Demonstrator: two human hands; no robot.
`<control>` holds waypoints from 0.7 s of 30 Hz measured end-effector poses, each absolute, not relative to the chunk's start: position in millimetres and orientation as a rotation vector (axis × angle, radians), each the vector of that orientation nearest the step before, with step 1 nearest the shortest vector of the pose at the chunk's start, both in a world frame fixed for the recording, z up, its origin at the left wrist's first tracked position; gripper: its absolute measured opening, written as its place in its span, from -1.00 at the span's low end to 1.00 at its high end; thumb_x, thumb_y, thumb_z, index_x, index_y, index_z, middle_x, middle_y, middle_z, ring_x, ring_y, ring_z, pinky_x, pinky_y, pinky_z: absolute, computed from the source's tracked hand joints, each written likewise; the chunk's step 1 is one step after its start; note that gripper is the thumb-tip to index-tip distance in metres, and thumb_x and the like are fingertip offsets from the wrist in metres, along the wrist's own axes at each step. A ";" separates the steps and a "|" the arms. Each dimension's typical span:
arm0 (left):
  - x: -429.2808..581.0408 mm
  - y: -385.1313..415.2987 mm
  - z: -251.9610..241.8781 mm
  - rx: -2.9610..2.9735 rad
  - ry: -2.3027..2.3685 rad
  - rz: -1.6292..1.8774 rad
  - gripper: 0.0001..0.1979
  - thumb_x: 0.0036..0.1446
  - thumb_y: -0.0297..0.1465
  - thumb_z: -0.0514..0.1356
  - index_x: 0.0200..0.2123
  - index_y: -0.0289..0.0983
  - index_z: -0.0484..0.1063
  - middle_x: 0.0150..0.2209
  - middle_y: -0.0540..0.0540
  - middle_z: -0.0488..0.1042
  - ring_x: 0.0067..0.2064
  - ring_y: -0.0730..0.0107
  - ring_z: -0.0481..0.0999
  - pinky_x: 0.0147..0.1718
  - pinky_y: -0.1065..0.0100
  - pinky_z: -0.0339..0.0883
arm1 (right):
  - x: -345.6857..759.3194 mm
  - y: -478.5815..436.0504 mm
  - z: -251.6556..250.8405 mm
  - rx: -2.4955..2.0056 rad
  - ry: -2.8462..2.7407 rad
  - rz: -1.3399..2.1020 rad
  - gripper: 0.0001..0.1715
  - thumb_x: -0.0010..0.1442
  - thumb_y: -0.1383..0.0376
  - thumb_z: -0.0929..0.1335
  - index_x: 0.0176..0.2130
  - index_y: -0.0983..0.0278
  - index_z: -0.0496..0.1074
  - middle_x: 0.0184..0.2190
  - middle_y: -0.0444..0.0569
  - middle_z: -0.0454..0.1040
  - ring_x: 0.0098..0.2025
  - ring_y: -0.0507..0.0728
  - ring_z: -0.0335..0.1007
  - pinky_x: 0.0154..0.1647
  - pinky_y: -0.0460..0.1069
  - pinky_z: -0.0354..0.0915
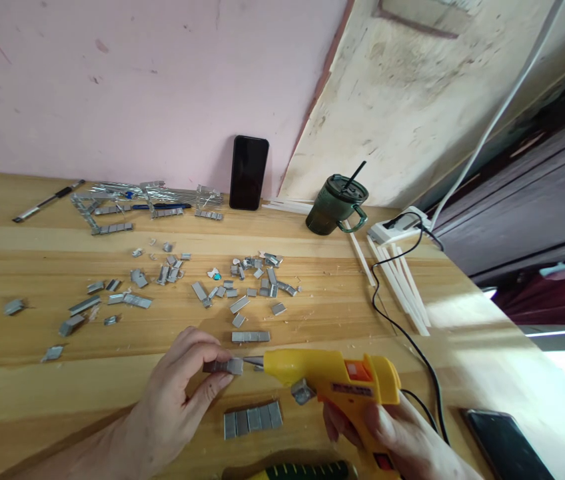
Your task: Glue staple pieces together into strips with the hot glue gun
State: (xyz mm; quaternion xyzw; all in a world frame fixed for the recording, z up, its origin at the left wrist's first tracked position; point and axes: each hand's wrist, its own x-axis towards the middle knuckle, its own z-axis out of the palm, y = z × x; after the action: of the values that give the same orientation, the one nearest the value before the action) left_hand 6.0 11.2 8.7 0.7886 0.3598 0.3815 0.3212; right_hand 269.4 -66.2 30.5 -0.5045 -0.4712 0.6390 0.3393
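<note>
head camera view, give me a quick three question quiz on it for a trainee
1. Which hand holds the yellow plastic glue gun?
2. True or false: a thin black straw sticks out of the dark green lidded mug.
3. The left hand pinches: a) a slim pen; b) a small grey metallic strip; c) a long white stick.

Key: 1. the right hand; 2. true; 3. b.

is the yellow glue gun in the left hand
No, the right hand grips the yellow glue gun, while the left hand pinches a small grey strip.
</note>
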 end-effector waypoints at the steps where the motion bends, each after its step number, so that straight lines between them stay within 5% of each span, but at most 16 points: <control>1: 6.0 11.2 9.0 2.071 0.943 1.007 -0.85 0.15 -0.52 0.15 -0.26 -0.14 0.39 -0.35 0.01 0.43 -0.33 0.41 0.47 -0.37 0.44 0.41 | 268.4 -65.7 31.5 -1.325 -1.210 1.656 -0.35 0.05 -0.26 0.28 -0.39 0.28 0.36 -0.54 -0.14 0.23 -0.55 -0.01 0.06 -0.59 -0.10 -0.01; 8: 5.7 12.6 7.6 2.089 0.990 1.030 -0.88 0.16 -0.50 0.15 -0.27 -0.15 0.40 -0.35 0.00 0.44 -0.32 0.40 0.48 -0.35 0.44 0.41 | 264.5 -57.8 43.8 -1.383 -1.352 1.515 -0.36 0.02 -0.27 0.28 -0.39 0.26 0.33 -0.53 -0.13 0.25 -0.60 -0.02 0.02 -0.64 -0.11 0.00; 14: 7.6 15.6 3.6 2.197 1.040 1.018 -0.90 0.14 -0.49 0.17 -0.30 -0.17 0.40 -0.37 0.02 0.45 -0.34 0.40 0.48 -0.36 0.44 0.39 | 272.8 -46.2 43.1 -1.816 -1.927 0.606 -0.79 0.06 0.15 0.38 -0.34 0.20 0.33 -0.42 -0.04 0.40 -0.42 0.17 0.34 -0.43 0.01 0.23; 21: 9.1 18.6 -3.7 2.438 0.996 0.890 -0.89 0.13 -0.53 0.15 -0.31 -0.19 0.37 -0.40 0.02 0.46 -0.38 0.34 0.44 -0.38 0.32 0.33 | 308.4 -41.9 21.7 -2.065 -2.157 -0.067 -0.76 0.05 0.26 0.36 -0.22 0.27 0.34 -0.31 0.05 0.41 -0.27 0.28 0.41 -0.33 0.09 0.33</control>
State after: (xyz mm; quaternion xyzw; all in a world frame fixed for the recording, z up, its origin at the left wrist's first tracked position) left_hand 9.1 18.6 -3.7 0.8627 0.3523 0.3149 0.1799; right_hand 308.4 -41.9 21.7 -0.6894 -0.7199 -0.0223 0.0774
